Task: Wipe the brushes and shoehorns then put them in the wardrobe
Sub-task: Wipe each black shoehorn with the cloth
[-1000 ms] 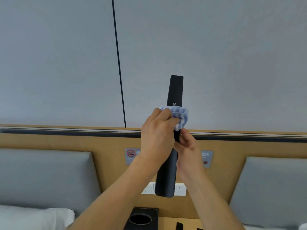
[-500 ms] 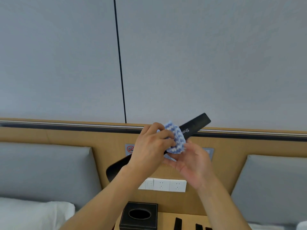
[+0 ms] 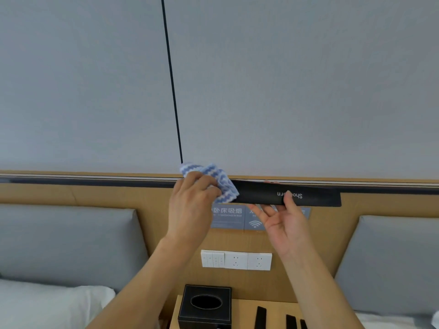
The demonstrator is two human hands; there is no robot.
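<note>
Wiping step: you are mid-wipe on the shoehorn (image 3: 285,194), held level in the air in front of the headboard (image 3: 71,193), its printed label upside down to you.
Left hand (image 3: 192,205): clenched round the blue-and-white cloth (image 3: 218,181), pressing it on the shoehorn's left end.
Right hand (image 3: 282,222): grasping the shoehorn from below, thumb over the label, fingers behind and under it.
Other task things: dark handles (image 3: 260,317) lie on the desk (image 3: 242,309) at the bottom edge, beside the tissue box (image 3: 205,302); brushes or shoehorns, you cannot tell.
Wardrobe: not in view.
Progress: early by my reckoning; nothing stowed that shows here.
Next move: likely slide the cloth right along the blade, so you shift your right grip toward the far end or swap ends, keeping the pinch firm so the smooth blade does not twist out.
</note>
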